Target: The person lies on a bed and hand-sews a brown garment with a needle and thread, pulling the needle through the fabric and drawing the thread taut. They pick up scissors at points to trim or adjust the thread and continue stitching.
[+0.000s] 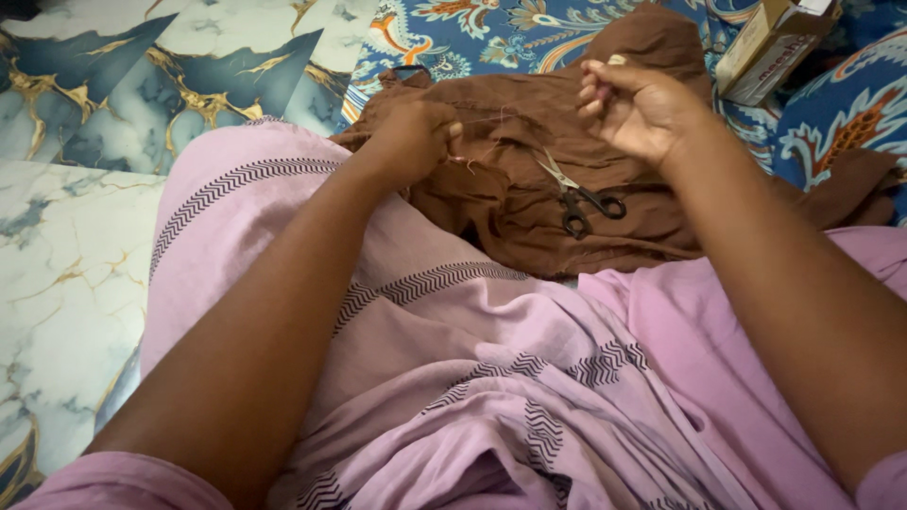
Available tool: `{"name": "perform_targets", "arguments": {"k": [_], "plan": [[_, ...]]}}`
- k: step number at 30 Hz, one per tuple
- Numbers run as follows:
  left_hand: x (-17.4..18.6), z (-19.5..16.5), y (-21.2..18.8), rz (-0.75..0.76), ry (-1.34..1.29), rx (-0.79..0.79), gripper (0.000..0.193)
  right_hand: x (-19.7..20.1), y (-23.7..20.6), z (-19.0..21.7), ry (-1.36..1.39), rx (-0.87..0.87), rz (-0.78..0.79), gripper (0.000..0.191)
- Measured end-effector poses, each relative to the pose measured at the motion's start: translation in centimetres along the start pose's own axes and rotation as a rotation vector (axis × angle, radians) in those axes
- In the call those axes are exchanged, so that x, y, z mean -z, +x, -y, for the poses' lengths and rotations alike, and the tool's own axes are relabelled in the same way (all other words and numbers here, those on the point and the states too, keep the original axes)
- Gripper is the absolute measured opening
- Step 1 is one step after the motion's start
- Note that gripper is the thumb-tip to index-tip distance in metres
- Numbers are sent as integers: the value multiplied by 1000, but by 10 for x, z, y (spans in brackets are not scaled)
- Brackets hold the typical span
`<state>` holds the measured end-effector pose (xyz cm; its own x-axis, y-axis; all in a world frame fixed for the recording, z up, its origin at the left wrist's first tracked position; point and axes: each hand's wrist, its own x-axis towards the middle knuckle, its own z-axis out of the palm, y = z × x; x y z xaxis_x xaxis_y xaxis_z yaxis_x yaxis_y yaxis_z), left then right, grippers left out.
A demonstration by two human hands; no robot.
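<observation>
Brown fabric (529,161) lies bunched across the lap — left hand (411,137) pinches its edge, fingers closed on the cloth. Right hand (638,104) is raised, fingertips pinched on a thin thread (515,115). Small scissors (578,196) rest on the fabric between them — cardboard box (770,47) beyond on the patterned blue sheet (472,33).

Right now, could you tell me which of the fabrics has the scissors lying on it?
The brown fabric: plain, under both hands, with the scissors on it, unlike the pink striped cloth and blue patterned one.
</observation>
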<state>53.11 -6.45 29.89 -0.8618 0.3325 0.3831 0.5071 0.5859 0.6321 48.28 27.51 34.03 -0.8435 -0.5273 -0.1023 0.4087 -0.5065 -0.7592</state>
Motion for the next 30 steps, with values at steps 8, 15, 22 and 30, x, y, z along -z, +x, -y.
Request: {"name": "perform_targets", "arguments": {"k": [8,15,22,30], "plan": [[0,17,6,-30,124,-162,7,11,-8,18,-261,16,-468,8],[32,6,-2,-22,-29,76,14,38,-14,43,-58,21,-184,19],[64,13,-4,-105,195,45,17,24,-27,42,-18,24,-168,22],[75,49,-1,123,328,109,21,-4,-35,26,-218,110,-239,33]]}}
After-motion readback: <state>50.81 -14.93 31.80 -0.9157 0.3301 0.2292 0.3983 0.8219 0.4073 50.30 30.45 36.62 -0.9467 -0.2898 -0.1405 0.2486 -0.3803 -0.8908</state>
